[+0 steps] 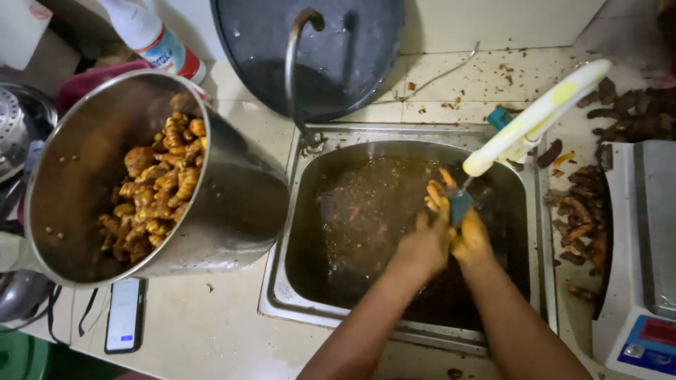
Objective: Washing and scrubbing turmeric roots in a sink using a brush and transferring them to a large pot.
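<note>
My left hand and my right hand are pressed together over the steel sink, under the white and yellow tap. Both are stained orange-yellow. My right hand holds a small blue-handled tool by its handle. My left hand's fingers are spread against the tool and the right hand. A thin stream of water falls from the tap onto the tool. The sink basin holds dark brown water with floating scraps.
A large steel pot lies tilted on the counter at left with several yellow-orange roots inside. A phone lies below it. A dark pan leans at the back. Root peelings and a weighing scale sit at right.
</note>
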